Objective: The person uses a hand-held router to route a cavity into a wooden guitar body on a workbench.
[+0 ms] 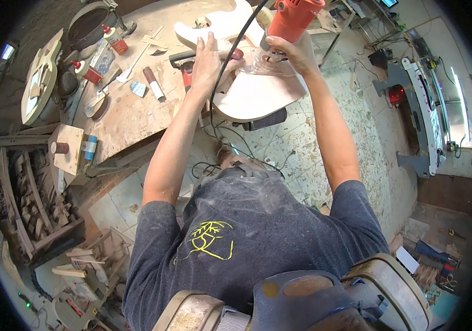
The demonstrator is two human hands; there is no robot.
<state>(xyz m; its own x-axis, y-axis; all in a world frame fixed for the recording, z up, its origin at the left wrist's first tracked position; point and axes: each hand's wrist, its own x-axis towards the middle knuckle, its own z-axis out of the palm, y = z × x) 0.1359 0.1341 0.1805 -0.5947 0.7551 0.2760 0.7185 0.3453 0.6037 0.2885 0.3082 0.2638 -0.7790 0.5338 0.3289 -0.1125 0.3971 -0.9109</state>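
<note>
A pale wooden electric-guitar body (258,97) with cut-out cavities lies at the bench's front edge, with a clamp (183,63) at its left side. My left hand (205,63) rests on the body's left part, fingers stretched out. My right hand (296,55) grips a red-orange power router (291,19) on the body's right part, with a clear plastic base around its lower end. A black cord hangs across the body between my hands. What lies under my left palm is hidden.
The dusty bench (125,127) holds glue bottles (114,39), a sanding block (153,83) and tools. Another guitar body (40,77) leans at the far left. Wood offcuts (37,204) fill the lower left. Cables trail on the tiled floor below. A machine (418,116) stands at the right.
</note>
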